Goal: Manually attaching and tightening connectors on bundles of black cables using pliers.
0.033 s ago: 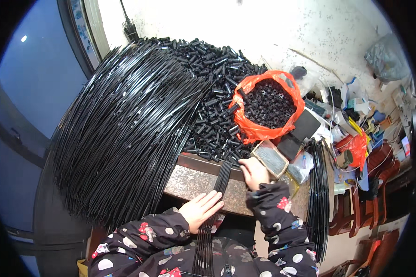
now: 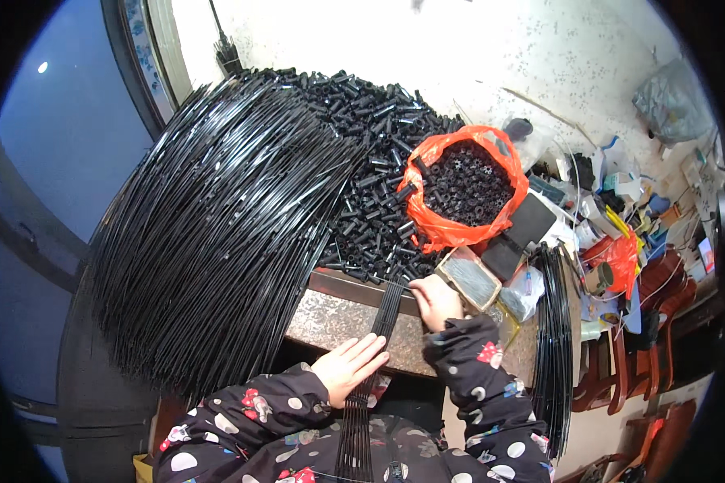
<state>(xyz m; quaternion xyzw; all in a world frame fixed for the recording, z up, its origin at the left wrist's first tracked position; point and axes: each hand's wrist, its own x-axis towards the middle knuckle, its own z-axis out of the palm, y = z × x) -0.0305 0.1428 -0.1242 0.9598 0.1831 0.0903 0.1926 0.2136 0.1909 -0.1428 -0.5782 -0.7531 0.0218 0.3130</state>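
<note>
A flat row of thin black ribs (image 2: 389, 310) runs from my lap up over the table edge, lying side by side. My left hand (image 2: 350, 369) rests flat on the ribs, fingers stretched out together and not wrapped round them. At their far ends my right hand (image 2: 438, 302) is closed in a pinch beside the row. A thin wire-like strand (image 2: 399, 284) crosses the rib tips and reaches its fingers; its exact kind is too small to tell. Just beyond lies a heap of short black tubes (image 2: 370, 217).
A large pile of black ribs (image 2: 217, 233) covers the left side. An orange plastic bag (image 2: 451, 235) holds small black toothed pieces. Right of my hand lie a clear-lidded box (image 2: 470, 278) and another bundle of black ribs (image 2: 552, 346). Clutter and wooden chairs (image 2: 612, 378) stand farther right.
My right hand has shifted slightly left, closer to the rib tips, with its fingers drawn more tightly together. My left hand and the ribs have hardly moved.
</note>
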